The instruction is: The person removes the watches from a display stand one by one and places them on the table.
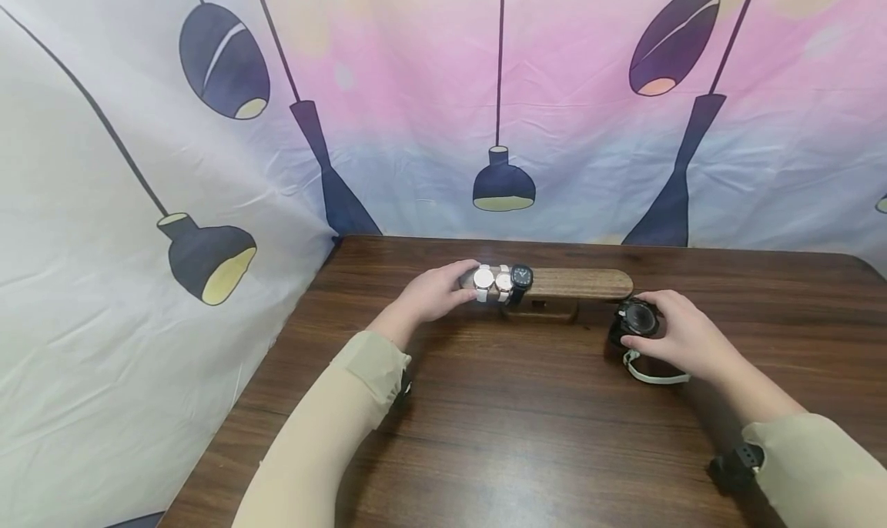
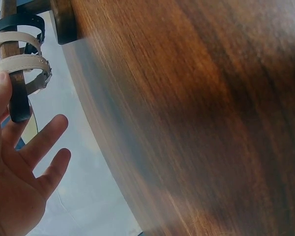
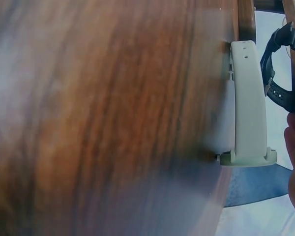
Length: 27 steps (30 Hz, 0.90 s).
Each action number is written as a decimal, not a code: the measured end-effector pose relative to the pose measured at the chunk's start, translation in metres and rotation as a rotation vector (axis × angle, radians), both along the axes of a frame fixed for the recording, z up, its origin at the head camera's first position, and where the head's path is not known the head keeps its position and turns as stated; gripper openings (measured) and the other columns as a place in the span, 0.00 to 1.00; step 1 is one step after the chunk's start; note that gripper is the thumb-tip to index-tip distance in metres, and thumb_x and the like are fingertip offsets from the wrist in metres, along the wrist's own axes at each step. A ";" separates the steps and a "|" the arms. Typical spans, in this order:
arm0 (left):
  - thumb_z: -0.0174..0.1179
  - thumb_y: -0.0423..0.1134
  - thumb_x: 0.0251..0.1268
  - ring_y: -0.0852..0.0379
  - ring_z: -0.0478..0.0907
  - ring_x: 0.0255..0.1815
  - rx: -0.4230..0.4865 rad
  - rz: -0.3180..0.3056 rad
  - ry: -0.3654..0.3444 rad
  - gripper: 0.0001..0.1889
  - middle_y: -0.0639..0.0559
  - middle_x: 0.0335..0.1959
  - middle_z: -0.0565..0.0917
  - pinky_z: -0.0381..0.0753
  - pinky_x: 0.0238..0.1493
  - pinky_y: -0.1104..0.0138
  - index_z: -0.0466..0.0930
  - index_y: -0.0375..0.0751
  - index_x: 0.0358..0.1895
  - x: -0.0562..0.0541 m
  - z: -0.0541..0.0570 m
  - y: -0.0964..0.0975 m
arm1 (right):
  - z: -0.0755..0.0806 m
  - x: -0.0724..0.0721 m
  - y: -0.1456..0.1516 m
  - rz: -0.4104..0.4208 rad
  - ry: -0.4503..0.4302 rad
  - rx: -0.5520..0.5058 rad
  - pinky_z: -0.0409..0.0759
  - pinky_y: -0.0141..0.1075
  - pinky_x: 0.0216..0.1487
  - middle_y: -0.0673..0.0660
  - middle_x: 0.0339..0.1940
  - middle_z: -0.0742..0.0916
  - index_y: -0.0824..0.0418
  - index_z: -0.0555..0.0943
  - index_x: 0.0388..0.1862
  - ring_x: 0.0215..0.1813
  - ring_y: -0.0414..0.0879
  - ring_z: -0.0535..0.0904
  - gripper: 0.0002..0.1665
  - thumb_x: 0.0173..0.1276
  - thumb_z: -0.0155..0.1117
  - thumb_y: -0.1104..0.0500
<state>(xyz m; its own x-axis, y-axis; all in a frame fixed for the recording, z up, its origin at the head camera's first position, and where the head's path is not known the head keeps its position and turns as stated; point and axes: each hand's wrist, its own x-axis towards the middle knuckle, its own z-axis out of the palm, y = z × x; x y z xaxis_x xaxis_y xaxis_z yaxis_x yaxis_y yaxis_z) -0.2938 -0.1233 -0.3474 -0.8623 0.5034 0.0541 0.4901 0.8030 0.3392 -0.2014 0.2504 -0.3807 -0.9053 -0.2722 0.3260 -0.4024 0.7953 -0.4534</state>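
Note:
A wooden watch stand (image 1: 578, 283) with a rounded bar carries two white-strapped watches (image 1: 483, 282) and a black square-faced watch (image 1: 521, 276) towards its left end. My left hand (image 1: 435, 291) grips that left end between thumb and fingers, beside the outermost white strap (image 2: 23, 63); two of its fingers spread free. Near the bar's right end, my right hand (image 1: 689, 335) holds a black round-faced watch (image 1: 637, 319) between thumb and fingers. Its strap (image 3: 268, 64) forms a loop. Below it on the table lies a watch with a white strap (image 3: 250, 101), its face partly hidden.
The dark wooden table (image 1: 485, 420) runs back to a hanging cloth (image 1: 430, 166) printed with lamps. The stand's base (image 1: 539, 311) rests near the back of the table. Dark wrist straps (image 1: 738, 466) show at the sleeves.

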 end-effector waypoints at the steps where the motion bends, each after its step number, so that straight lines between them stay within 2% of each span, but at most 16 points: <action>1: 0.56 0.51 0.66 0.53 0.72 0.58 -0.001 0.000 0.001 0.28 0.52 0.62 0.73 0.69 0.57 0.57 0.64 0.52 0.68 0.000 0.000 0.000 | 0.000 0.000 -0.001 0.005 -0.005 -0.001 0.68 0.56 0.47 0.67 0.50 0.76 0.70 0.73 0.53 0.52 0.61 0.70 0.37 0.53 0.74 0.48; 8: 0.56 0.51 0.66 0.52 0.72 0.59 -0.001 -0.001 -0.004 0.28 0.52 0.63 0.72 0.70 0.57 0.56 0.64 0.51 0.68 -0.001 -0.001 -0.001 | -0.003 0.000 -0.007 0.024 -0.031 0.005 0.70 0.54 0.46 0.66 0.53 0.75 0.70 0.71 0.56 0.51 0.58 0.71 0.40 0.53 0.73 0.45; 19: 0.56 0.52 0.66 0.52 0.72 0.58 0.001 0.000 -0.003 0.29 0.51 0.63 0.72 0.70 0.56 0.56 0.64 0.51 0.68 -0.001 -0.002 -0.001 | -0.003 0.001 -0.019 0.074 -0.067 0.002 0.69 0.56 0.49 0.68 0.55 0.75 0.71 0.70 0.59 0.56 0.61 0.68 0.41 0.55 0.72 0.45; 27: 0.56 0.51 0.66 0.53 0.71 0.59 0.001 0.003 -0.009 0.28 0.52 0.63 0.72 0.69 0.57 0.57 0.64 0.52 0.68 -0.001 0.000 0.000 | -0.008 -0.001 -0.029 0.153 -0.051 -0.008 0.70 0.52 0.49 0.61 0.50 0.77 0.68 0.72 0.55 0.53 0.57 0.71 0.38 0.53 0.74 0.48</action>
